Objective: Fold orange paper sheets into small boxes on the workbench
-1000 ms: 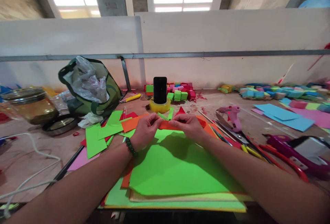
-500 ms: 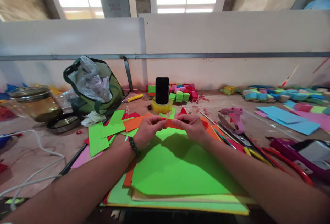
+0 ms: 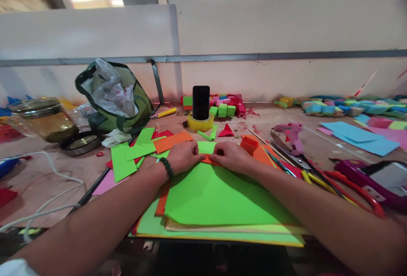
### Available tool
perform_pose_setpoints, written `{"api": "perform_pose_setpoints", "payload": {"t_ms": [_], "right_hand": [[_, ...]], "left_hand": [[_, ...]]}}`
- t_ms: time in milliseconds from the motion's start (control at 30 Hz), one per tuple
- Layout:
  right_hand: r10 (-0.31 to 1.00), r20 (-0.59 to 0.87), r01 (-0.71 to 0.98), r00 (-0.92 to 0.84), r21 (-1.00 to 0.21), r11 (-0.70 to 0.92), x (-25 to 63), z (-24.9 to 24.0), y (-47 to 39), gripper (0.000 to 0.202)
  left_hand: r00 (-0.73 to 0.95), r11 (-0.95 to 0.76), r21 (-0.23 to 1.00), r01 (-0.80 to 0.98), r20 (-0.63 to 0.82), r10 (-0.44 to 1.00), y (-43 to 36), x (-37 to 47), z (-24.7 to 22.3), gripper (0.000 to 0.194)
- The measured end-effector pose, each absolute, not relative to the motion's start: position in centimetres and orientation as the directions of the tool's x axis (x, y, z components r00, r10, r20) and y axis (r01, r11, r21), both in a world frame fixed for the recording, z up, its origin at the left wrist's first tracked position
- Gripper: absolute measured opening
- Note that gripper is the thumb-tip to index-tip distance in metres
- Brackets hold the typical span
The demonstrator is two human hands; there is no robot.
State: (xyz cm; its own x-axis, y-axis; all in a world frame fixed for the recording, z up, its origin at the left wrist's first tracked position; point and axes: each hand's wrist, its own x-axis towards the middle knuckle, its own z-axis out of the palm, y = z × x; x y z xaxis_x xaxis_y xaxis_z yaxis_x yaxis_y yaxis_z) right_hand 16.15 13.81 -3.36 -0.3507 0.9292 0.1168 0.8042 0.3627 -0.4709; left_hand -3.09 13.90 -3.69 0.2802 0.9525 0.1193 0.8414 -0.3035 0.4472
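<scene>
A small orange strip [image 3: 210, 159] lies against the top of the green sheet [image 3: 219, 199], which rests on a stack of coloured sheets. My left hand [image 3: 184, 156], with a dark bead bracelet at the wrist, grips the strip's left end with thumb and curled fingers. At its right end, my right hand [image 3: 231, 155] pinches the same strip. A small folded orange box [image 3: 249, 144] sits just right of my right hand. Green offcuts [image 3: 122, 163] and an orange piece [image 3: 173, 140] lie left of my left hand.
Behind the hands, a phone [image 3: 201, 103] stands in a yellow tape roll [image 3: 200, 122]. Scissors [image 3: 294, 161], a pink glue gun [image 3: 295, 138] and a purple device [image 3: 375, 182] lie right. A bag [image 3: 127, 98], glass jar [image 3: 46, 119] and white cable [image 3: 51, 161] are left.
Both hands have lowered the orange strip onto the green sheet. The view has tilted down slightly, and the small orange box beside my right hand shows more fully.
</scene>
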Motion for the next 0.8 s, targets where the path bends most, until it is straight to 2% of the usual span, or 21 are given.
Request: {"api": "perform_pose_setpoints", "payload": {"t_ms": [100,167,233,333,467,567,700,800], "right_hand": [[0.942,0.081,0.86,-0.325,-0.389,0.33,16.0,-3.1,13.5,0.018],[0.946,0.069,0.876,-0.315,-0.363,0.318,15.9,-3.0,13.5,0.019],[0.95,0.057,0.884,-0.308,-0.351,0.308,15.9,-3.0,13.5,0.022],[0.954,0.041,0.892,-0.298,-0.344,0.294,15.9,-3.1,13.5,0.021],[0.959,0.012,0.901,-0.283,-0.338,0.271,15.7,-3.0,13.3,0.017],[0.958,0.003,0.902,-0.288,-0.335,0.272,15.6,-2.9,13.3,0.018],[0.955,-0.006,0.899,-0.296,-0.34,0.276,15.6,-2.9,13.3,0.018],[0.956,-0.01,0.896,-0.292,-0.353,0.27,15.8,-3.0,13.4,0.019]], "left_hand": [[0.403,-0.446,0.449,0.774,0.194,0.894,14.2,-3.2,-3.7,0.015],[0.545,-0.602,0.426,0.676,0.261,0.797,14.5,-3.4,-3.5,0.01],[0.69,-0.742,0.356,0.568,0.285,0.666,14.4,-3.7,-3.1,0.021],[0.821,-0.848,0.197,0.492,0.219,0.527,13.6,-3.7,-2.2,0.032],[0.807,-0.803,-0.083,0.591,0.065,0.587,11.4,-2.5,-1.5,0.027],[0.772,-0.751,-0.214,0.625,0.031,0.634,9.9,-2.0,-1.6,0.024],[0.755,-0.725,-0.257,0.639,0.03,0.655,8.9,-3.1,-1.9,0.028],[0.751,-0.729,-0.202,0.654,0.05,0.659,9.0,-4.2,-2.0,0.03]]}}
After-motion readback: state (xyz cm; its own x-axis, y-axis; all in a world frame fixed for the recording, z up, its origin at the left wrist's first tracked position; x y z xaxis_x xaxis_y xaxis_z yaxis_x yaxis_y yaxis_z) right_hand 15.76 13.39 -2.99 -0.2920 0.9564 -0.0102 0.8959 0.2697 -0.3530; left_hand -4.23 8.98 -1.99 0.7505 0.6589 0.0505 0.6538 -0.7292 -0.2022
